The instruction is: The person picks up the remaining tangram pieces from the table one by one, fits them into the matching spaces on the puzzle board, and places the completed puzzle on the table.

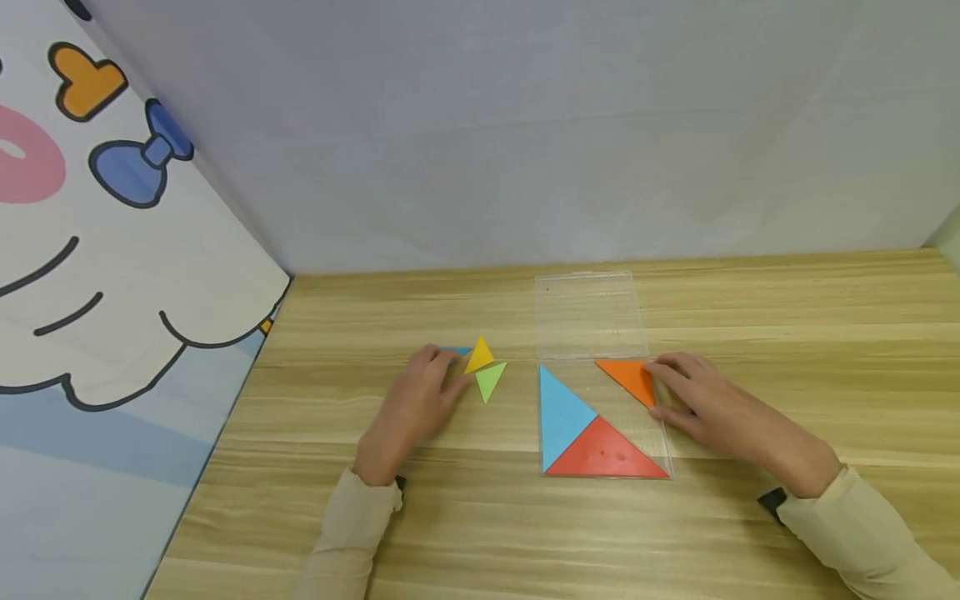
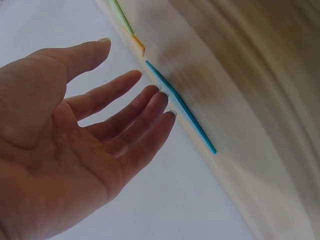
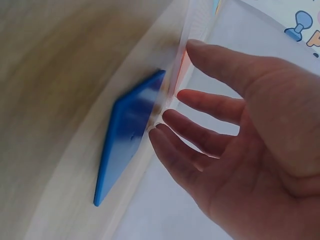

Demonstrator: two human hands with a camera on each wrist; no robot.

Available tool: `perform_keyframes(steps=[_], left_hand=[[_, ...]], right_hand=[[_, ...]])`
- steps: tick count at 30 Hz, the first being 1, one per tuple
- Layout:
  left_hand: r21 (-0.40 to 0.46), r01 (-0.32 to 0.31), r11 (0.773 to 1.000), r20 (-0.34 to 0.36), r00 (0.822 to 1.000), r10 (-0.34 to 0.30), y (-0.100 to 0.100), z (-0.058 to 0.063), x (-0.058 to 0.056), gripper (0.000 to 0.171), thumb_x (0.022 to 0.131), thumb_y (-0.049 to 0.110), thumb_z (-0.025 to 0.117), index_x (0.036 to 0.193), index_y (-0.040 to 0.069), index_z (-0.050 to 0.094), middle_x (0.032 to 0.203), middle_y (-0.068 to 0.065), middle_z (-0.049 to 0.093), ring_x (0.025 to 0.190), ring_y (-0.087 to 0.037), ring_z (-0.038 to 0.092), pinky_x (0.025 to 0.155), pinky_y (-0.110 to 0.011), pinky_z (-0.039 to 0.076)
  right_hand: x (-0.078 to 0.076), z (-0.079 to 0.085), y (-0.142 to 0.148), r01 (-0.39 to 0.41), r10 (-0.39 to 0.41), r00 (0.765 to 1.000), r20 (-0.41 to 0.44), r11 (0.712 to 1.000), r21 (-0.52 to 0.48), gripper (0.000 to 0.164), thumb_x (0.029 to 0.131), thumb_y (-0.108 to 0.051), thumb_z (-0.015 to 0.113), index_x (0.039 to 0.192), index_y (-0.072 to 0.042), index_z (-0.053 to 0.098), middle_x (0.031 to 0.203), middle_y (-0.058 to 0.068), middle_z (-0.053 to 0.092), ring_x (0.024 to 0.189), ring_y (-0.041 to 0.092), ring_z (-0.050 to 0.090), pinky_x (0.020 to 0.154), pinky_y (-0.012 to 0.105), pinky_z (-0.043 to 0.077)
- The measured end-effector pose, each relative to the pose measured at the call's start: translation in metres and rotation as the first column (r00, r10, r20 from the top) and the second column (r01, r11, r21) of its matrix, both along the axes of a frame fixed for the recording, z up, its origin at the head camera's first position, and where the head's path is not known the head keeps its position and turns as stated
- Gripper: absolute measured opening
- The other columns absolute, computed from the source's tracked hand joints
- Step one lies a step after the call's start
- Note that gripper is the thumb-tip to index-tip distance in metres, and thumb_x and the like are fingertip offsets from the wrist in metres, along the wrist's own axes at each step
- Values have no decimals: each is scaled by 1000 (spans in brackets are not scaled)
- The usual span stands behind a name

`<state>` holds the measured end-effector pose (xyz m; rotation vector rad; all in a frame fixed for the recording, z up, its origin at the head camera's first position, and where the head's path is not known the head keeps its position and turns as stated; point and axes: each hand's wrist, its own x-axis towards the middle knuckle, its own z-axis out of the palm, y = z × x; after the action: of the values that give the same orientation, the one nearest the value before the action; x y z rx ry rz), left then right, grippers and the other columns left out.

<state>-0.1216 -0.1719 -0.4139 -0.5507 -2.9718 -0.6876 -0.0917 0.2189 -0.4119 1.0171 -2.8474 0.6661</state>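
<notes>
My right hand [image 1: 723, 408] is at the right edge of a clear plastic case [image 1: 651, 437], its fingertips and thumb tip spread along the edge of an orange triangle [image 1: 628, 379]. In the same case lie a large light-blue triangle [image 1: 562, 417] and a large red triangle [image 1: 603, 454]. To the left, my left hand [image 1: 411, 408] reaches toward a blue piece [image 1: 455, 351], partly hidden by its fingers. In the left wrist view its loosely bent fingertips are close to that blue piece [image 2: 182, 107]. Beside it are a yellow triangle [image 1: 481, 357] and a light-green triangle [image 1: 491, 382].
The case's clear lid [image 1: 588, 317] lies folded back behind it. A blue four-sided piece [image 3: 127, 132] lies on the wooden table under my right hand, hidden in the head view. A pale wall [image 1: 562, 133] rises behind the table; a cartoon-printed sheet [image 1: 187, 275] hangs at left.
</notes>
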Motion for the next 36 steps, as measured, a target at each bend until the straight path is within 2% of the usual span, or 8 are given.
perform_keyframes(steps=[5,10,16,21,28,32,36], left_hand=[[-4,-61,998,23,998,61,-6,0,-3,40,98,19,72,126,-7,63,115,-23,60,99,-34,60,86,-49,54],[-35,-88,996,31,996,89,-11,-1,-5,43,98,19,73,128,-9,62,118,-26,59,105,-38,59,89,-50,54],[-46,-93,995,-6,996,92,-16,-6,-7,45,97,18,74,129,-10,60,119,-29,56,109,-42,55,92,-52,52],[-49,-101,994,16,995,102,-19,-7,-8,47,97,17,73,132,-10,57,121,-30,54,110,-44,53,93,-53,51],[-55,-90,994,41,995,92,-21,-6,-11,48,98,18,72,134,-9,57,122,-30,54,113,-44,53,95,-54,50],[-48,-87,995,24,996,88,-23,-6,-12,47,97,18,74,133,-8,58,121,-30,55,110,-44,53,93,-54,51],[-54,-76,996,35,996,78,-25,-6,-14,45,98,18,73,133,-6,59,120,-29,54,110,-44,53,93,-54,50]], right_hand=[[0,0,0,12,-12,1000,-13,1000,-9,54,89,-9,80,136,4,57,129,20,58,116,38,55,91,53,52],[-1,-1,0,11,-11,1000,-9,1000,-12,53,88,-8,80,135,4,58,128,20,58,115,38,56,91,54,51],[-2,-3,-1,3,-4,999,-51,1000,-24,53,88,-6,80,134,4,58,126,19,59,113,36,57,90,53,52],[-4,-3,-2,-5,2,997,-75,999,-40,51,87,-7,81,132,5,59,127,19,58,111,34,56,88,52,54],[-14,-3,-6,-10,8,999,-32,999,-46,48,87,-5,80,129,7,60,126,24,57,111,39,56,91,55,52],[-19,1,-9,-2,2,1000,11,1000,-22,45,91,-6,78,129,9,59,124,24,57,110,38,56,90,53,52],[-20,2,-9,-9,9,1000,-1,1000,-18,44,90,-5,79,126,10,60,121,23,58,105,35,56,85,49,53]])
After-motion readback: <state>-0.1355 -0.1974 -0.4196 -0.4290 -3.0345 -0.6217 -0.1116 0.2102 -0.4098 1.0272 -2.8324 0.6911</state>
